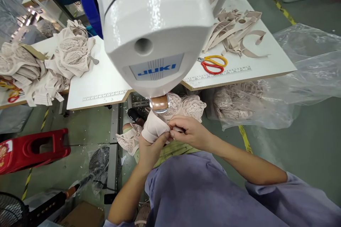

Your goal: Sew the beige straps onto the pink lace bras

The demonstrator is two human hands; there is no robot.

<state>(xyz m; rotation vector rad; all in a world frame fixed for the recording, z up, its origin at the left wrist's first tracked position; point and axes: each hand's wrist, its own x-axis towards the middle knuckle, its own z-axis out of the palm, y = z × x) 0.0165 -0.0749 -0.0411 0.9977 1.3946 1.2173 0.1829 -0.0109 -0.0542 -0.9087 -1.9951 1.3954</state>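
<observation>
Under the head of a white JUKI sewing machine [160, 28], a beige lace bra [190, 106] hangs over my lap. My left hand [150, 150] grips its smooth, folded beige band [154, 127] from below, thumb on top. Close beside it, my right hand [188, 131] pinches the band's edge between thumb and fingers. Both hands nearly meet at that edge, just below the machine's rounded brown-and-metal end piece [160, 103]. More lace hangs to the left of my left hand. What lies exactly between my right fingertips is partly hidden.
Scissors [213, 64] with red and yellow handles and beige strips [234, 30] lie on the right tabletop. Piled lace bras [70, 51] sit at left. A plastic bag of lace pieces [237, 103] hangs below right. A red stool [34, 149] and a fan [13, 209] stand left.
</observation>
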